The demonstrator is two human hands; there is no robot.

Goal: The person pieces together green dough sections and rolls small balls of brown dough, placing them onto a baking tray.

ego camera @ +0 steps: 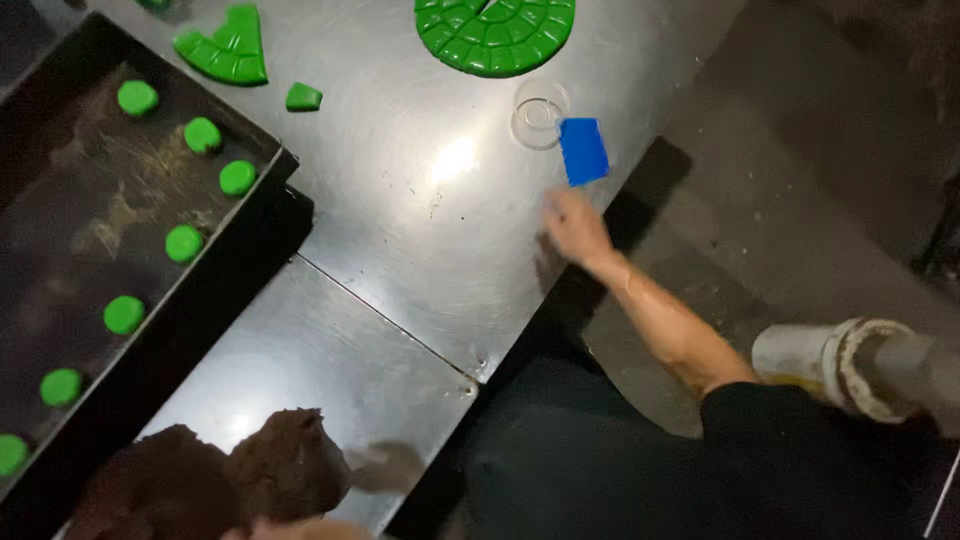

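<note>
My right hand [575, 225] reaches out over the steel table [400, 200], blurred, with nothing in it. It hovers just short of a blue plastic scraper [583, 150] that lies beside a clear round cup [540, 112]. Only a sliver of my left hand [295, 528] shows at the bottom edge, against a big lump of brown dough [210, 475]; its fingers are hidden. At the far edge lies a green dough disc [495, 35] scored into segments. A cut green wedge [225, 48] and a small green piece [303, 97] lie to its left.
A dark baking tray [90, 190] on the left holds several green dough balls [184, 243] in a row. A seam [385, 315] runs across the table. On the floor at right stands a white cylindrical container [850, 365].
</note>
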